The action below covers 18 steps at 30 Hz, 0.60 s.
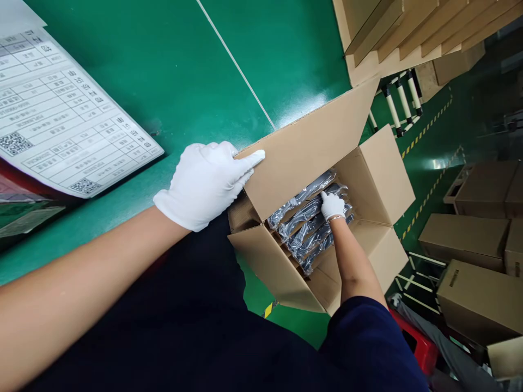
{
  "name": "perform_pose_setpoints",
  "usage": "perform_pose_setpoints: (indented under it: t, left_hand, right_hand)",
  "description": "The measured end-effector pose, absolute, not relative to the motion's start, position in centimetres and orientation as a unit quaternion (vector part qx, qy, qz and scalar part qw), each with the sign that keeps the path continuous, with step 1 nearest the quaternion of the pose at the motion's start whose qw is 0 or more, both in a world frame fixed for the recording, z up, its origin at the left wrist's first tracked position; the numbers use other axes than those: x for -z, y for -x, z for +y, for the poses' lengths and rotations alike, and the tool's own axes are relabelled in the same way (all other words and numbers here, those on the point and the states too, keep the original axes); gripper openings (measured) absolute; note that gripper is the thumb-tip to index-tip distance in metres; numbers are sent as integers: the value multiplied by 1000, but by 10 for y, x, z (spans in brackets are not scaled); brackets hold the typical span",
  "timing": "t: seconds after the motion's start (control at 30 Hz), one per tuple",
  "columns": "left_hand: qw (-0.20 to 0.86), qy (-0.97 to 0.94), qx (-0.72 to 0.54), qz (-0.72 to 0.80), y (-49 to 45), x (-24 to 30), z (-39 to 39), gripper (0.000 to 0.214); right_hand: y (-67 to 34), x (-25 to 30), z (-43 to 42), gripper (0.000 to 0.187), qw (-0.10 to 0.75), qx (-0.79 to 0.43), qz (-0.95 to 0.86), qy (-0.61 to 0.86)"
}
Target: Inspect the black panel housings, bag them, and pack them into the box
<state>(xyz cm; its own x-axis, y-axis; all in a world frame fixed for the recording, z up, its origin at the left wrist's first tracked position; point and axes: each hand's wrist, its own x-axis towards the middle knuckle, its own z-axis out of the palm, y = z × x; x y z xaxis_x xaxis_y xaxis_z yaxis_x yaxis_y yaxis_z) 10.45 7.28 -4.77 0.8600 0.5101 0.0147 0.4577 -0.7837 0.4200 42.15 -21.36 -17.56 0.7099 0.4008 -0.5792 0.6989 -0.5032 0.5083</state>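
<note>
An open cardboard box [379,169] stands below the edge of a green table [171,71], its flaps folded outward. Inside it lie several dark items wrapped in clear plastic bags [304,218], side by side. My left hand [206,182], in a white glove, rests on the top edge of the box's near-left flap [302,147], fingers stretched along it. My right hand [332,206], also gloved, reaches down into the box and presses on the bagged items, fingers curled on one of them.
A laminated sheet with tables and QR codes [61,114] lies on the table at the left. Flat cardboard [408,27] is stacked at top right over a roller rack [398,100]. Closed cartons [478,239] stand on the floor at right, beside a red stool [420,345].
</note>
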Motion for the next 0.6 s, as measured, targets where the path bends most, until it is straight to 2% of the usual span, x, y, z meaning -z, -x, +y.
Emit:
perform_pose_setpoints:
  t: [0.4, 0.6]
  left_hand:
    - [226, -936, -80, 257, -104, 47, 73, 38]
    - [223, -937, -77, 258, -104, 50, 72, 40]
  right_hand:
    - [-420, 172, -244, 65, 386, 199, 309, -846]
    - [-421, 161, -233, 60, 379, 198, 310, -849]
